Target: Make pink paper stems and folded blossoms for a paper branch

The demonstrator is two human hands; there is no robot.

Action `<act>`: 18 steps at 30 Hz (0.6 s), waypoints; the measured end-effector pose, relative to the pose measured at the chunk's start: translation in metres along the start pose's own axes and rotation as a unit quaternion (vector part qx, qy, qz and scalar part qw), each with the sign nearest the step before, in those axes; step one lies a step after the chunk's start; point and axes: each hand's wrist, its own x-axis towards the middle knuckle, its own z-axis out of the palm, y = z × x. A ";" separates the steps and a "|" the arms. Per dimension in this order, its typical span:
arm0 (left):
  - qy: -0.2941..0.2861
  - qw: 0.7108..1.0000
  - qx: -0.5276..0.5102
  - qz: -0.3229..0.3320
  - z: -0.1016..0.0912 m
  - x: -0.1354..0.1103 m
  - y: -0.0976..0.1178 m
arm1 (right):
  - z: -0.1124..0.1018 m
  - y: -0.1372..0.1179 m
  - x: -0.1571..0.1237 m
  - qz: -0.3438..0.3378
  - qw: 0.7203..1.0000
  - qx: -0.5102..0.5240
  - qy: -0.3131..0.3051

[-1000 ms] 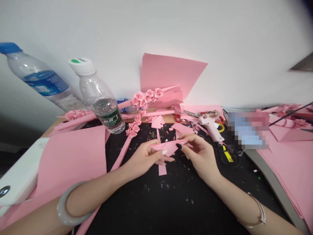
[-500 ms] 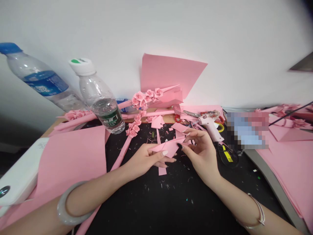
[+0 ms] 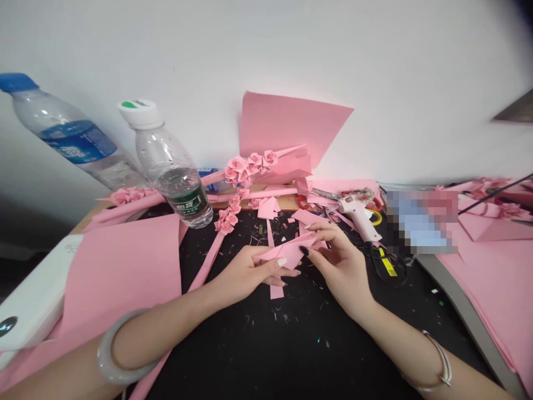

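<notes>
A small folded piece of pink paper [image 3: 287,253] is held above the black work mat [image 3: 250,344], between my two hands. My left hand [image 3: 250,272] pinches its left part between thumb and fingers. My right hand [image 3: 341,266] grips its right end, with a dark-painted thumbnail on top and the fingers curled over. A narrow pink paper strip [image 3: 276,291] lies on the mat under the fold, partly hidden by my left hand.
A pink hot glue gun [image 3: 356,215] lies to the right of my hands. Paper roses on pink stems [image 3: 245,169] lie at the back, beside plastic water bottles [image 3: 170,164]. Pink sheets [image 3: 120,266] and scraps cover the mat's edges. A white wall rises behind.
The fingers of my right hand have come down from above the paper and now curl over its right end. My left hand has barely moved.
</notes>
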 end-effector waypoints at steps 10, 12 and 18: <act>-0.001 1.000 -0.027 -0.005 0.000 0.001 -0.001 | -0.002 -0.004 -0.002 -0.220 0.951 -0.216 -0.029; 0.001 0.999 -0.038 -0.004 0.000 0.001 -0.002 | -0.001 -0.004 -0.002 -0.218 0.952 -0.210 -0.033; -0.002 0.998 -0.060 -0.013 -0.001 0.001 -0.005 | -0.002 -0.003 -0.003 -0.249 0.942 -0.222 -0.024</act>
